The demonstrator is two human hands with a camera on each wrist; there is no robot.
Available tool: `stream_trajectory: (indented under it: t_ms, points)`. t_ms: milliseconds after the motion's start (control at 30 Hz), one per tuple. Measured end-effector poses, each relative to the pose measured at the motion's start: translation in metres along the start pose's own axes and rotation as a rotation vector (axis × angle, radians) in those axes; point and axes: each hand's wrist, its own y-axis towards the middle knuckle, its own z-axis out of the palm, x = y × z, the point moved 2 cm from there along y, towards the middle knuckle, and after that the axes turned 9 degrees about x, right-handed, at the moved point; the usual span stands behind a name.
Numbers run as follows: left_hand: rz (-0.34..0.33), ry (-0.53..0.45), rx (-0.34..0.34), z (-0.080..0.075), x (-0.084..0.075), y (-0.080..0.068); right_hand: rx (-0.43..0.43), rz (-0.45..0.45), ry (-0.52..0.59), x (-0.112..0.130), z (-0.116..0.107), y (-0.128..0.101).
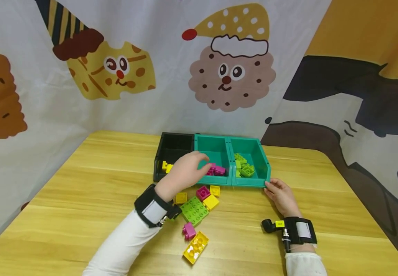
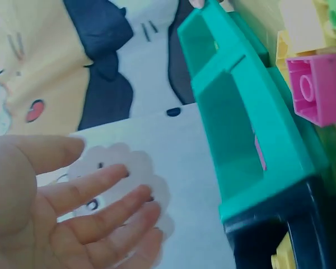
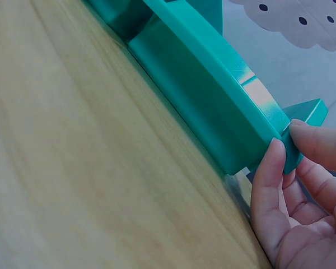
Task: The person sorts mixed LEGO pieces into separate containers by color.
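Observation:
My left hand (image 1: 185, 170) hovers over the middle teal bin (image 1: 212, 142), its fingers apart and nothing held in the left wrist view. Magenta toy building bricks (image 1: 219, 171) lie inside that bin, partly hidden behind the hand. At the front right corner of the right teal bin (image 1: 262, 163), my right hand (image 1: 284, 196) pinches the rim between thumb (image 3: 316, 143) and finger. Lime green bricks (image 1: 247, 171) sit in this bin. On the left, the black bin (image 1: 176, 142) contains yellow bricks (image 1: 167, 167), partly covered by the left hand.
In front of the bins lie a green brick plate (image 1: 194, 211), a magenta brick (image 1: 203, 193), a pink brick (image 1: 189, 231) and several yellow ones, including a long yellow brick (image 1: 195, 247). A printed cloth (image 1: 171, 107) hangs behind the wooden table (image 1: 116, 165).

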Motion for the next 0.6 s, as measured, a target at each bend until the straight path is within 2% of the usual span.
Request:
stream_trajectory:
  t_ms: [133,267,467,600]
  points:
    - [-0.052,0.010,0.030,0.002,0.011,-0.025,-0.003,0.001,-0.001,0.000,0.000,0.000]
    - [-0.120,0.013,0.064,0.007,0.020,-0.042,-0.006,0.005,-0.013,-0.001,-0.001,0.000]
    - [-0.121,0.040,0.100,0.011,0.027,-0.052,-0.014,-0.002,-0.015,-0.001,-0.002,0.000]
    - [-0.171,0.080,0.120,0.011,0.033,-0.058,-0.010,-0.005,-0.017,-0.001,-0.002,0.000]
